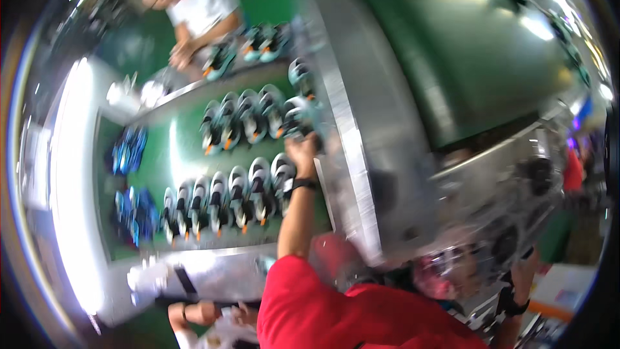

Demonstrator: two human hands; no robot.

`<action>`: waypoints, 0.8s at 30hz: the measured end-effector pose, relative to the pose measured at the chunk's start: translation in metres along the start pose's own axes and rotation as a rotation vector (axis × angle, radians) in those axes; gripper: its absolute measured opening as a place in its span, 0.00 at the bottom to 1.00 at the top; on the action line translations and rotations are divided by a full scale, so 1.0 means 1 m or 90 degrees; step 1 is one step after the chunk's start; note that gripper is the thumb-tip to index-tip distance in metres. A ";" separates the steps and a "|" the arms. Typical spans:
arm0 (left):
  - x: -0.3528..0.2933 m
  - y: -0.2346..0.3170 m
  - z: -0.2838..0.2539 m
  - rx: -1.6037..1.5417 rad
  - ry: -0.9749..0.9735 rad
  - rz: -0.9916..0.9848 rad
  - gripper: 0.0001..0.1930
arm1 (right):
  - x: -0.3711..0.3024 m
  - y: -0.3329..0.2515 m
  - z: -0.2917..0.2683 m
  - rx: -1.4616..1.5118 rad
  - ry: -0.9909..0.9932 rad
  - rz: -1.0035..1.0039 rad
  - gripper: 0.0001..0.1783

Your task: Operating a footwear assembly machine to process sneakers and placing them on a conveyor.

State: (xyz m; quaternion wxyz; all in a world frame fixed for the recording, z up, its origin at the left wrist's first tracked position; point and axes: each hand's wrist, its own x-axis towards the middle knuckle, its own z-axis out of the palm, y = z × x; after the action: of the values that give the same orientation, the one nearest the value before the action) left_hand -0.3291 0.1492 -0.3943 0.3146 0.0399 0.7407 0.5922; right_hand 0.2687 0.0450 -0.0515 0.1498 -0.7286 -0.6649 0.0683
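My left hand (302,150), below a black wristband, reaches forward over the green belt to the right end of the shoe rows. Its fingers close on the near end of a grey, white and teal sneaker (298,112), though motion blurs the grip. Beside it on the left stands a row of similar sneakers (250,116) with orange tabs. A longer row of sneakers (218,195) lies nearer, under and left of my forearm. Far to the lower right, my right hand (524,274), also with a dark wristband, is smeared beside machinery; its fingers are unclear.
Blue shoes (131,150) lie at the left of the green belt (174,136). Across it, a person in white (203,3) works by more sneakers. Another person's hands (210,313) show at lower left. A metal rail (361,90) borders the right side.
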 end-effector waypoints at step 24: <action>-0.401 -0.026 -0.065 -0.006 -0.812 -0.178 0.14 | -0.038 -0.056 -0.003 0.264 0.156 -0.204 0.36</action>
State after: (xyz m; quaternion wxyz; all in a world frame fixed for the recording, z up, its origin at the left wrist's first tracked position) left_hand -0.0341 -0.0873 -0.2428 0.7666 0.2852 0.4043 0.4092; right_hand 0.2123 0.0107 -0.0350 0.3833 -0.5709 -0.7205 0.0896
